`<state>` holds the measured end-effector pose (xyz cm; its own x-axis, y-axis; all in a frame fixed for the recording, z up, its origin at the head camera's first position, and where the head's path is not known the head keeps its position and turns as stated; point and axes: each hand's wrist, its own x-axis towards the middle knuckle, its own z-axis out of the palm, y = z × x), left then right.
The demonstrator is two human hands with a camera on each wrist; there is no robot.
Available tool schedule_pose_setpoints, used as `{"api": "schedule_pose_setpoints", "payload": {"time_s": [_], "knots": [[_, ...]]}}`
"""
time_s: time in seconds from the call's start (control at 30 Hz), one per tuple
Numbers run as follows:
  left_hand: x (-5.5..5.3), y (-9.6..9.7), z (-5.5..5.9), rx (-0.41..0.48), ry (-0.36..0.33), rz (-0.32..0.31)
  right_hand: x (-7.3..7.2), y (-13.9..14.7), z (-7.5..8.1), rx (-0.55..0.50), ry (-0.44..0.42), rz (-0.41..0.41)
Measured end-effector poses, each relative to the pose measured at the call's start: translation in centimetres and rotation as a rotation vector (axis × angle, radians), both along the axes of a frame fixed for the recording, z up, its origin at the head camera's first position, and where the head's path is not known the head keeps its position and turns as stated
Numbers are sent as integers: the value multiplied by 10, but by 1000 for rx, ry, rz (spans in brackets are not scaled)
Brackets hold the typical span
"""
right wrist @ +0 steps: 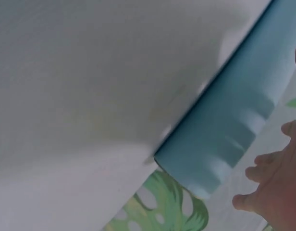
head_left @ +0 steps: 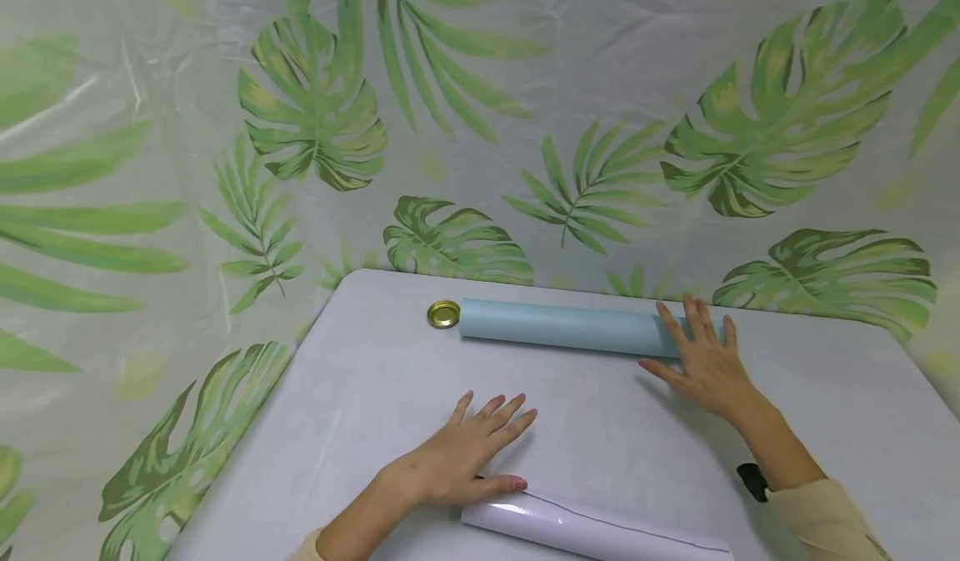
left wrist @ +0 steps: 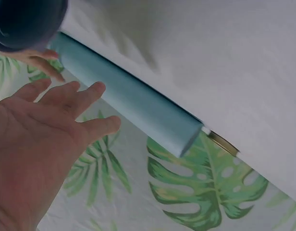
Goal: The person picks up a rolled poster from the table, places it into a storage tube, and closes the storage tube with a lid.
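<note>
A light blue roll (head_left: 562, 326) lies along the far side of the white table. Over its right end spreads my right hand (head_left: 705, 369), fingers straight and apart; in the right wrist view the fingertips (right wrist: 244, 201) show beside the roll with a gap. My left hand (head_left: 465, 453) hovers with fingers spread, holding nothing, its thumb overlapping the left end of a shiny lilac roll (head_left: 592, 528) at the near side. From the left wrist, the blue roll (left wrist: 129, 96) appears beyond the fingers.
A small round gold lid (head_left: 443, 314) sits just left of the blue roll. Behind the table (head_left: 360, 361) hangs a leaf-printed sheet (head_left: 465, 152). A black object (head_left: 752, 482) shows at the right wrist. A dark round opening (left wrist: 25, 21) fills the left wrist view's corner.
</note>
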<state>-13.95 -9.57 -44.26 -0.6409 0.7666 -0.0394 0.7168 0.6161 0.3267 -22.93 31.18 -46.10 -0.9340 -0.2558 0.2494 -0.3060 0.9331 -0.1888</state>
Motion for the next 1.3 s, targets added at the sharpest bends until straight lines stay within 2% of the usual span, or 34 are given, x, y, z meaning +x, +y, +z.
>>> {"api": "schedule_pose_setpoints", "payload": {"time_s": [0.07,0.27,0.37,0.57,0.8,1.0,1.3], "knots": [[6,4,-1,-17,26,-30,-3,-3,-1,9,-13,0],[22,16,-8,-109,173,-104,-9,-9,-3,27,-28,3],[28,20,-10,-149,211,-139,-12,-10,-5,32,-24,7],[36,27,-15,-188,239,-207,-18,-10,-9,51,-4,18],[40,32,-19,-181,251,-282,-26,-9,-11,61,33,31],[40,33,-19,-185,264,-304,-36,-3,-12,53,40,64],[40,35,-22,-143,331,-313,-51,-1,-14,39,9,41]]}}
